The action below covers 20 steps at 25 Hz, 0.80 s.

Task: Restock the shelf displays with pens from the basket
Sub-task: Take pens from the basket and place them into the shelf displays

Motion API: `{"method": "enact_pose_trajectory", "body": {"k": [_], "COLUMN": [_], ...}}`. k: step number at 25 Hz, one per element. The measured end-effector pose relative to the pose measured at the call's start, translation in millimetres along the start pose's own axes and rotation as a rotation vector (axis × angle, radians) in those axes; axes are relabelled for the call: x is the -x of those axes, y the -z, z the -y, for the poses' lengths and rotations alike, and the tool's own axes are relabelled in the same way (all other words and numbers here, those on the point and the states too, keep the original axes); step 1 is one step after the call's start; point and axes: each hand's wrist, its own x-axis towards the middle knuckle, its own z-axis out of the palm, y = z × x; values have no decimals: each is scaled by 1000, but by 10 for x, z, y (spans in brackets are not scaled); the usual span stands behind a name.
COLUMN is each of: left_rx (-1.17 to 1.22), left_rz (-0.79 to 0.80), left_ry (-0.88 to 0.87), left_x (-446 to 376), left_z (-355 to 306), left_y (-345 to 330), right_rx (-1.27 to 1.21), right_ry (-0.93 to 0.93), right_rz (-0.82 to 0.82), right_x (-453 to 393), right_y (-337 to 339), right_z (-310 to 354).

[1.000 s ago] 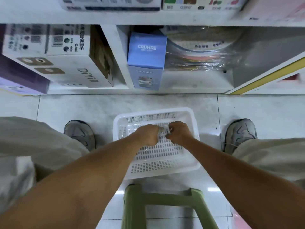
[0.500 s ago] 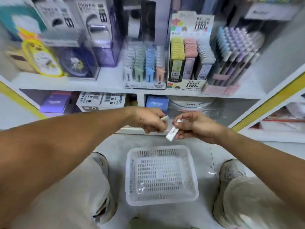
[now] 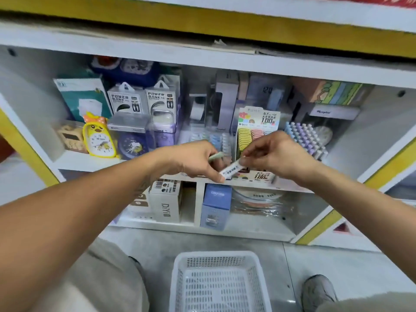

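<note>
Right hand (image 3: 276, 156) pinches the white labelled pen (image 3: 231, 169), angled toward the display rack (image 3: 258, 122); left hand (image 3: 193, 161) grips probably a pale green pen (image 3: 215, 156).

open floor around basket (image 3: 219, 257), shelf (image 3: 94, 162) crowded, displays (image 3: 258, 122) packed tight

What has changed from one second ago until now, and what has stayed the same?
Both hands rose out of the white basket on the floor to the shelf display. The left hand now holds a pale green pen, and the right hand pinches a white pen; each was picked up from the basket. The view tilted up from the floor to the shelves. The basket stayed on the floor between the feet.
</note>
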Motion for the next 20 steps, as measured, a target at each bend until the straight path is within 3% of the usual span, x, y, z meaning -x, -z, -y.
{"method": "enact_pose_trajectory", "body": {"k": [3,6,14,20], "left_rx": [-20,156,146,111], "left_rz": [-190,-273,-390,-397], "left_ry": [51,114,173,230], "left_x": [-32,-55,-203,-254], "left_z": [51,133,395,491], "left_y": [287,519,693,772], "right_rx": [316,671,1183,1245], "right_ry": [69,237,185,179], "right_rz": [-160,-246,-37,112], "right_x": [-344,-776,-1541,-1757], "right_y": [115,120,-190,-278], "right_z": [228,359,334,282]}}
